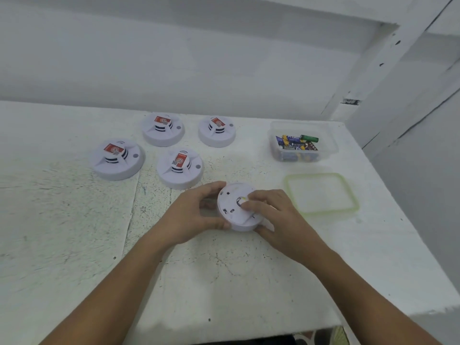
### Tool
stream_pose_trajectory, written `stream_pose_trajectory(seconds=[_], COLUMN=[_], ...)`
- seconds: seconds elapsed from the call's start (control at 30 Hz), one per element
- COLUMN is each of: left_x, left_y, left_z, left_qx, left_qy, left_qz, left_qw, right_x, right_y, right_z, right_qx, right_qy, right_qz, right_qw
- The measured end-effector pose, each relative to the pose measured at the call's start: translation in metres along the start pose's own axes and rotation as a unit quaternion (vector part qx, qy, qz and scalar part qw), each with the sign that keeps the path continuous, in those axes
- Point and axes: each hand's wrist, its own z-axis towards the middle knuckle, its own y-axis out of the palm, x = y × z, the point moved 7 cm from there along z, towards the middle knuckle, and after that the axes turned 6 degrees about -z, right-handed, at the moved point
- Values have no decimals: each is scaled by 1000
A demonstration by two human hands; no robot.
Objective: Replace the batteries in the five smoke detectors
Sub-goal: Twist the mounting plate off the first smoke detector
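A white round smoke detector lies upside down near the table's middle, its back facing up and tilted toward me. My left hand grips its left rim between thumb and fingers. My right hand holds its right side, fingertips pressing on a battery in the open slot at the back's centre. Several more detectors stand face up behind it, each with a red label on top: one at the far left, one in front, and two at the back.
A clear plastic box with several batteries stands at the back right. Its green-rimmed lid lies flat just in front of it, right of my right hand. The white table ends at the right and near edges; a wall runs behind.
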Motion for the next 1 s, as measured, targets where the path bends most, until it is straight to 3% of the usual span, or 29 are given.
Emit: stream_pose_trajectory(seconds=[0.33,0.53,1.0], left_x=[2,7,-6], left_y=[14,20,17], left_z=[0,5,11], left_qx=[-21,1,7], left_qy=[38,88,53], left_qz=[139,129,131], left_qw=[989,988,990], right_x=[-10,-10,0], right_y=[-9,0,1], right_z=[10,15,28], right_qx=[-104,-150,-223], right_qy=[-7,-13,-18], right_qz=[6,7,105], right_qw=[995,989,969])
